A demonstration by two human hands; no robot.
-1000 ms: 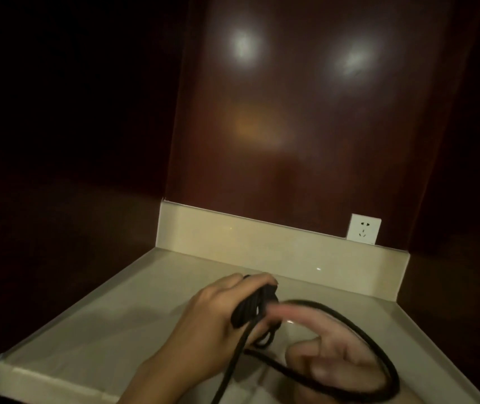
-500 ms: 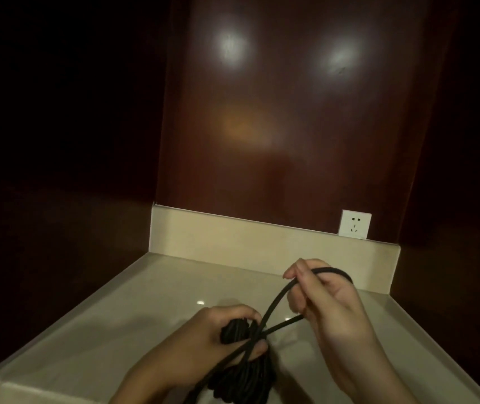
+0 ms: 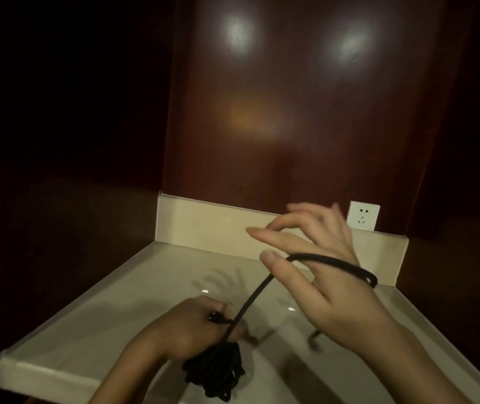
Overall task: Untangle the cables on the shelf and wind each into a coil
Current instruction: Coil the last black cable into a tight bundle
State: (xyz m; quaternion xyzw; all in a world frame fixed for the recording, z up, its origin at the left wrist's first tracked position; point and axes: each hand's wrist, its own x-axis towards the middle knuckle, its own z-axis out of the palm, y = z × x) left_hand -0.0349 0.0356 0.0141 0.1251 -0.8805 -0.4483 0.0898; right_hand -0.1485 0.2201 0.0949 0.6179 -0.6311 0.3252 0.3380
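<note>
- Low and near the front edge of the shelf (image 3: 66,339), the left hand (image 3: 192,328) has its fingers curled round a bundle of black cable (image 3: 215,371), gripping it where the loops gather.
- Below that hand the wound loops hang in a dark bunch that reaches down toward the shelf surface; whether they touch it cannot be told.
- From the left hand's fingers one loose strand (image 3: 250,301) of the same cable rises up and to the right.
- That strand passes behind the thumb of the right hand (image 3: 329,275), crosses the back of the hand and bends back in a tight turn at its far side.
- The right hand is raised above and beyond the left one, its fingers spread and mostly straight, grasping nothing; the cable only lies looped over it.
- The fingertips of the right hand are blurred.
- Beyond the right hand a white wall socket (image 3: 363,215) sits just above the shelf's pale back lip (image 3: 203,223).
- Behind that stands a dark reddish wooden panel (image 3: 305,126) with two bright light spots.
</note>
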